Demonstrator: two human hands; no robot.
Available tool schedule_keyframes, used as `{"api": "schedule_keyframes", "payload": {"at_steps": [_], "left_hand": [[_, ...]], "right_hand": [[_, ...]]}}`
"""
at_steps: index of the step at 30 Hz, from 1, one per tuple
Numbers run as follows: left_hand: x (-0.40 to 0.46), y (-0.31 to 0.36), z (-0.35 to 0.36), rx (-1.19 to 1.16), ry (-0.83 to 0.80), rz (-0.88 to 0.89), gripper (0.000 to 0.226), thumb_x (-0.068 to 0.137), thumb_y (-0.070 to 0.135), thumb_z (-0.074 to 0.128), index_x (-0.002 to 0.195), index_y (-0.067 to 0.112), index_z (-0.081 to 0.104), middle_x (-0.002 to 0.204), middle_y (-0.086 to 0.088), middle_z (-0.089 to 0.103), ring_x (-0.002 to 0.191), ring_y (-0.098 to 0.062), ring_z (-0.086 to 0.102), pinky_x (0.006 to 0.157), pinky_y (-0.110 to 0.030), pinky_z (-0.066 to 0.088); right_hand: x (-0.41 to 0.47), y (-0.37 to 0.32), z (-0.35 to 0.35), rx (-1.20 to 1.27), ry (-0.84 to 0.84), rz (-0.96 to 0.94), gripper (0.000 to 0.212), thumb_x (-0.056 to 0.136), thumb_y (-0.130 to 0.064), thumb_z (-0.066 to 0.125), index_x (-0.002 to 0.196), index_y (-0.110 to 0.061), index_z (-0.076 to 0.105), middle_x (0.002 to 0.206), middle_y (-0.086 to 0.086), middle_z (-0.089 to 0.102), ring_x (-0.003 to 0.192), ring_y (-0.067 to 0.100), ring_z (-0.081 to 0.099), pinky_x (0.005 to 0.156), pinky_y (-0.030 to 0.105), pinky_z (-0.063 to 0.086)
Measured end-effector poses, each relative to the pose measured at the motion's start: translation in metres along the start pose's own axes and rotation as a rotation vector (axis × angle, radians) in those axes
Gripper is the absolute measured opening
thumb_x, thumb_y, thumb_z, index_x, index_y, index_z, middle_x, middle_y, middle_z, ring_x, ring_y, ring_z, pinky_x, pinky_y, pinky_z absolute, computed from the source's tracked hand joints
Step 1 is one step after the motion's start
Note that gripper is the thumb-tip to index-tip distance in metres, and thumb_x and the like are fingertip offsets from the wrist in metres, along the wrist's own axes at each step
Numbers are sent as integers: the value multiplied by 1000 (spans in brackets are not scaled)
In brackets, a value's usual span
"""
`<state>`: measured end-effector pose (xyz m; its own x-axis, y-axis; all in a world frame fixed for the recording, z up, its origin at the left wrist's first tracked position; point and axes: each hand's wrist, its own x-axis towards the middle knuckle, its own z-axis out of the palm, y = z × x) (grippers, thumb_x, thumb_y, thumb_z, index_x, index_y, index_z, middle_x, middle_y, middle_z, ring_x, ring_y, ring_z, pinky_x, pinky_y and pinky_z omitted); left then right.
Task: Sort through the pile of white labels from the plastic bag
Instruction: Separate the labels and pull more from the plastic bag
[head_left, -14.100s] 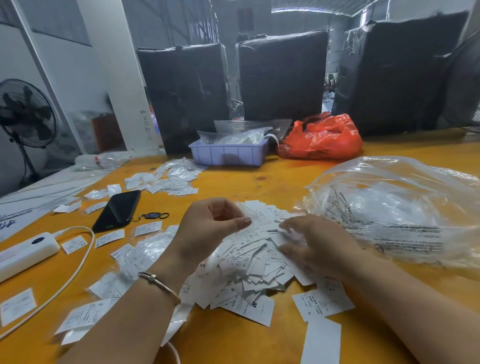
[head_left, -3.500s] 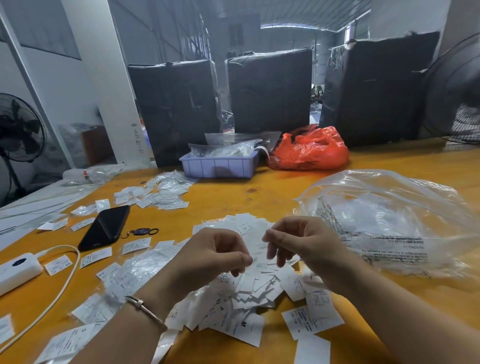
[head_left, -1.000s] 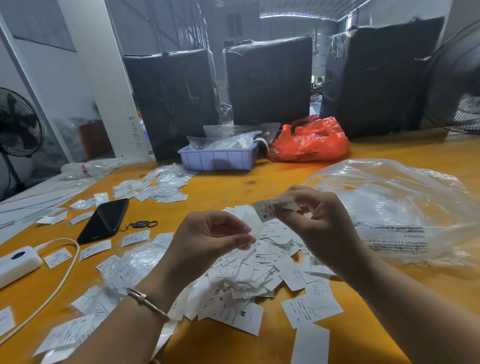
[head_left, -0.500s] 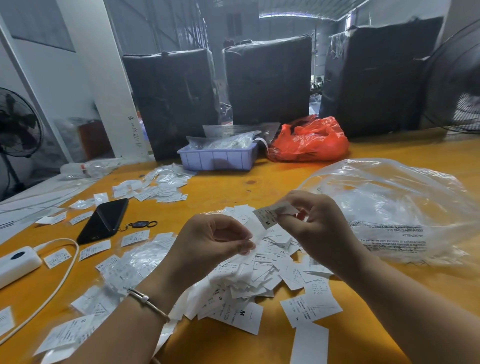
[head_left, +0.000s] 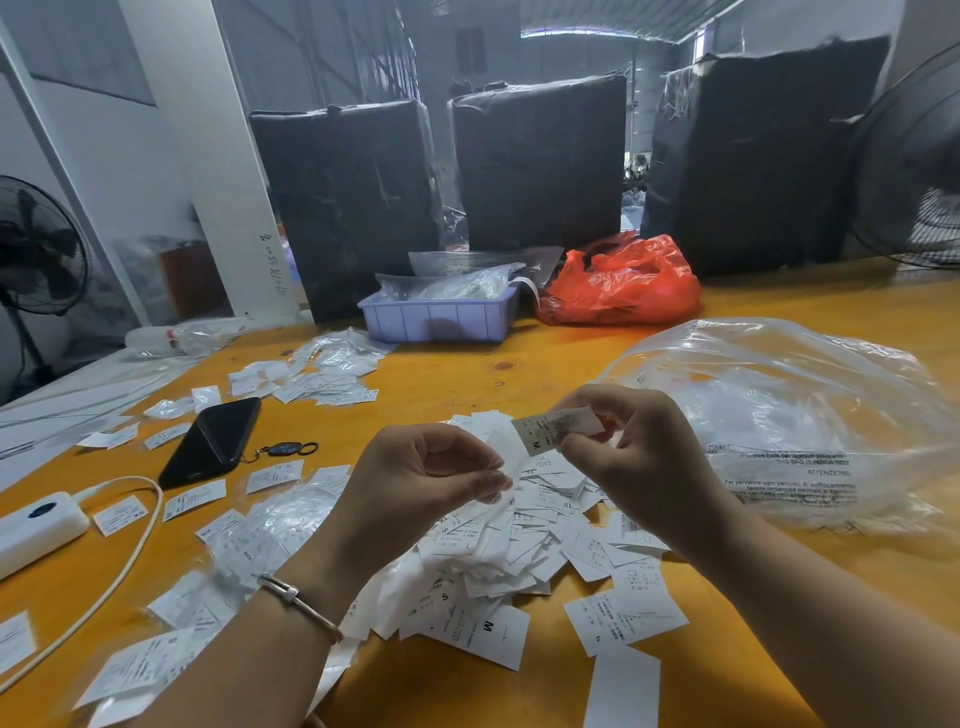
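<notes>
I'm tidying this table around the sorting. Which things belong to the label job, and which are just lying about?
Job: label pile; held label in right hand; another pinched in left hand; clear bag.

Lying about: phone; key fob; power bank; red bag.

Matt white paper labels (head_left: 498, 545) on smooth glossy orange table (head_left: 519, 364); beside them, crinkled clear plastic bag (head_left: 789, 415); beyond, purple plastic tray (head_left: 441, 319).
</notes>
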<state>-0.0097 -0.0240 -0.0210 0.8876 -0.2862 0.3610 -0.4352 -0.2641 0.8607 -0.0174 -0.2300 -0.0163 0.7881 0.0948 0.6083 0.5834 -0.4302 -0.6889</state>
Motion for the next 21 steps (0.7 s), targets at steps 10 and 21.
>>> {"api": "schedule_keyframes", "payload": {"at_steps": [10, 21], "left_hand": [[-1, -3, 3, 81, -63, 10, 25, 69, 17, 81, 88, 3, 76, 81, -7, 77, 77, -22, 76, 75, -30, 61], [1, 0, 1, 17, -58, -49, 9, 84, 6, 73, 93, 5, 74, 85, -3, 78, 76, -18, 75, 61, -19, 54]], "right_hand": [[-3, -2, 5, -193, -146, -65, 17, 79, -2, 62, 82, -14, 74, 74, -7, 66, 70, 17, 59, 67, 44, 50], [-3, -4, 4, -148, 100, -106, 20, 82, -6, 70, 100, -16, 67, 80, -10, 68, 71, 7, 61, 64, 22, 49]]}}
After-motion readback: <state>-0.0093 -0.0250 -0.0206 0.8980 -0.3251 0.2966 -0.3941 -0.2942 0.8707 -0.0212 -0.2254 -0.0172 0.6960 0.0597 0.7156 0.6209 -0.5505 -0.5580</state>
